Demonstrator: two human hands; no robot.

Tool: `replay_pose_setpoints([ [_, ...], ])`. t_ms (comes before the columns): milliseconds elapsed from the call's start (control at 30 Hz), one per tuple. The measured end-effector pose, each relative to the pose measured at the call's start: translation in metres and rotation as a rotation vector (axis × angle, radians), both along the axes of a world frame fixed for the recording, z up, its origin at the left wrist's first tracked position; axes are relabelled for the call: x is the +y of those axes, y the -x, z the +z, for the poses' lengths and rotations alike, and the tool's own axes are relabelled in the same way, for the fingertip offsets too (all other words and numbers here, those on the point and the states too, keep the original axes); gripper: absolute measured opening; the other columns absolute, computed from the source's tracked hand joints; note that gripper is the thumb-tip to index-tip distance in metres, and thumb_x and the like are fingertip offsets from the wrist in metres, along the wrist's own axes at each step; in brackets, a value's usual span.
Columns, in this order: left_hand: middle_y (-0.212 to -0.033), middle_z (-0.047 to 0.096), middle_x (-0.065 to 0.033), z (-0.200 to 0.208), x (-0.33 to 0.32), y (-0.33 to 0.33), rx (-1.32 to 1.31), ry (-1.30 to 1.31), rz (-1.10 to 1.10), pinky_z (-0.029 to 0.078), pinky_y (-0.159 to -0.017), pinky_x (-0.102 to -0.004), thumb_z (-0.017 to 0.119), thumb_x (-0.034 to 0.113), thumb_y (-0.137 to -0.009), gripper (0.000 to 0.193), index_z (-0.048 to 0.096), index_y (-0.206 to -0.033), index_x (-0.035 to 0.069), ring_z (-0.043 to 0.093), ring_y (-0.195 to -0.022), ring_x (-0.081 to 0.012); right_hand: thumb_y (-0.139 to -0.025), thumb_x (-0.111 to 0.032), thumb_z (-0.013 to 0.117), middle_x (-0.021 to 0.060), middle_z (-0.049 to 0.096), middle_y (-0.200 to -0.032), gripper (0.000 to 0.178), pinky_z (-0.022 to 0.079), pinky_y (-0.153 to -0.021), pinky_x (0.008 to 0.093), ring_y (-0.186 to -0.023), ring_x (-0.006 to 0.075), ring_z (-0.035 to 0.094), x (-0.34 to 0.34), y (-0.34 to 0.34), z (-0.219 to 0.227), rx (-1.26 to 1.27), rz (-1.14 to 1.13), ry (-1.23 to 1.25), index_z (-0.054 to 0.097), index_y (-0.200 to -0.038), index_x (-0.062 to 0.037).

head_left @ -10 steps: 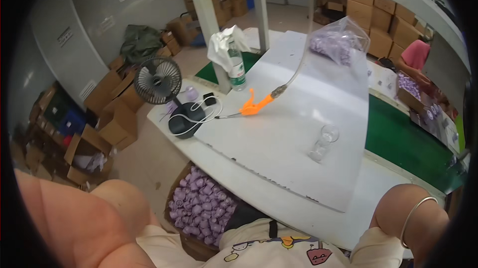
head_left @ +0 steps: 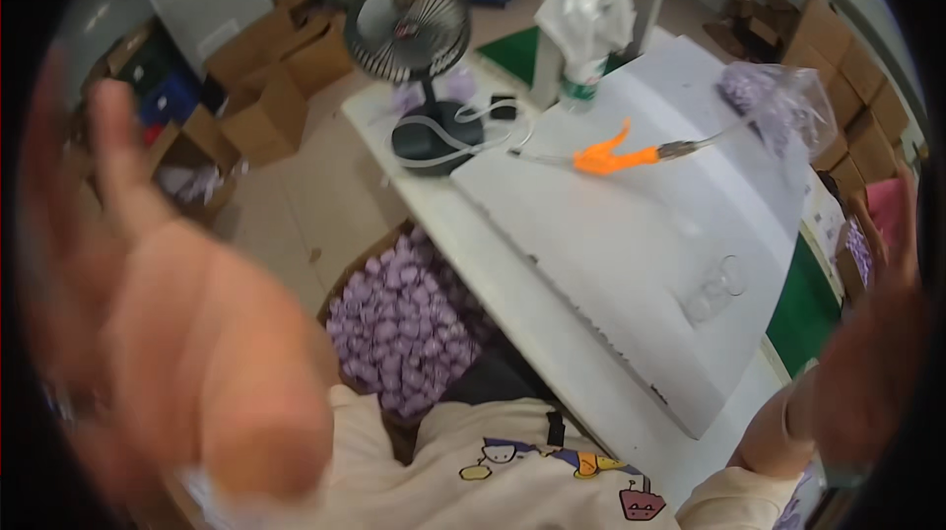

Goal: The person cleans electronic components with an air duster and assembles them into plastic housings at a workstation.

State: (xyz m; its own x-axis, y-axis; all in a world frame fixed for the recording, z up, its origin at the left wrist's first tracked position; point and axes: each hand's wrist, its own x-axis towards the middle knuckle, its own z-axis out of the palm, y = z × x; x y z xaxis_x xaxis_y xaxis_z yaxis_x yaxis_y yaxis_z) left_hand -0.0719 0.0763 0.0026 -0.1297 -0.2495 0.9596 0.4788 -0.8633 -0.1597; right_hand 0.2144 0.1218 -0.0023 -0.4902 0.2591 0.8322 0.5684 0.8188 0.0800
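My left hand (head_left: 212, 333) is raised large and close on the left, fingers stretched and apart, with nothing in it. My right hand (head_left: 872, 372) is up at the right rim, dark and smeared; its fingers do not show clearly. Neither hand touches the table (head_left: 591, 274). On its white board lies an orange air blow gun (head_left: 616, 154) with a thin metal nozzle and a hose. Nearer the board's right edge lies a clear, cup-like vessel (head_left: 717, 292). Below the table edge, a carton holds many small purple cap-like parts (head_left: 399, 323).
A black fan (head_left: 409, 37) with a white cable stands at the table's left end. A bottle (head_left: 581, 82) under white plastic stands behind. A clear bag of purple parts (head_left: 759, 97) lies far right, beside a green strip (head_left: 803, 313). Open cartons (head_left: 261, 121) stand on the left floor.
The view has swung left and down, so the table and fan sit further right and higher. My left hand has risen with fingers spread; my right hand has come up at the right rim.
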Motion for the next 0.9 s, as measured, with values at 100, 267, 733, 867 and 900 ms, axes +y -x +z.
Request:
replay_pose_setpoints([
  [100, -0.133, 0.048, -0.0233, -0.141, 0.039, 0.071, -0.041, 0.479, 0.095, 0.039, -0.103, -0.0479, 0.061, 0.022, -0.086, 0.058, 0.039, -0.134, -0.003, 0.049, -0.121, -0.0347, -0.072, -0.008, 0.075, 0.0188, 0.040, -0.147, 0.072, 0.017, -0.115, 0.0467, -0.140, 0.0356, 0.031, 0.049, 0.009, -0.045, -0.372, -0.304, 0.074, 0.044, -0.136, -0.0028],
  [267, -0.110, 0.058, -0.0144, -0.474, 0.045, 0.124, -0.455, 1.609, 0.295, 0.046, -0.090, -0.0346, 0.065, 0.006, -0.083, 0.044, 0.049, -0.123, -0.001, 0.058, -0.102, -0.0249, -0.081, 0.001, 0.051, 0.0034, 0.037, -0.150, 0.064, 0.005, -0.113, 0.0630, -0.142, 0.0213, 0.031, 0.131, 0.032, -0.142, -0.871, -0.576, -0.188, 0.044, -0.141, -0.0217],
  [733, -0.114, 0.044, -0.0348, -0.697, -0.012, 0.048, -0.546, 2.481, 0.875, 0.045, -0.089, -0.0493, 0.078, 0.029, -0.066, 0.068, 0.046, -0.116, -0.005, 0.051, -0.102, -0.0476, -0.071, 0.007, 0.056, 0.0151, 0.051, -0.106, 0.047, 0.026, -0.110, 0.0563, -0.106, 0.0331, 0.050, 0.152, 0.021, -0.157, -1.075, -0.580, 0.169, 0.048, -0.117, 0.0026],
  [867, -0.110, 0.045, -0.0311, -0.694, -0.015, 0.045, -0.533, 2.466, 0.828, 0.045, -0.088, -0.0488, 0.075, 0.022, -0.068, 0.057, 0.050, -0.114, 0.001, 0.051, -0.097, -0.0469, -0.069, 0.005, 0.061, 0.0159, 0.050, -0.118, 0.054, 0.024, -0.111, 0.0603, -0.120, 0.0357, 0.047, 0.123, 0.031, -0.147, -1.131, -0.615, 0.114, 0.047, -0.122, 0.0010],
  [900, -0.105, 0.047, -0.0284, -0.694, -0.020, 0.049, -0.381, 2.333, 0.685, 0.045, -0.088, -0.0477, 0.073, 0.019, -0.068, 0.051, 0.052, -0.112, 0.003, 0.051, -0.096, -0.0456, -0.069, 0.005, 0.061, 0.0159, 0.050, -0.118, 0.054, 0.024, -0.111, 0.0603, -0.120, 0.0357, 0.047, 0.118, 0.030, -0.144, -1.125, -0.615, 0.106, 0.047, -0.122, 0.0010],
])
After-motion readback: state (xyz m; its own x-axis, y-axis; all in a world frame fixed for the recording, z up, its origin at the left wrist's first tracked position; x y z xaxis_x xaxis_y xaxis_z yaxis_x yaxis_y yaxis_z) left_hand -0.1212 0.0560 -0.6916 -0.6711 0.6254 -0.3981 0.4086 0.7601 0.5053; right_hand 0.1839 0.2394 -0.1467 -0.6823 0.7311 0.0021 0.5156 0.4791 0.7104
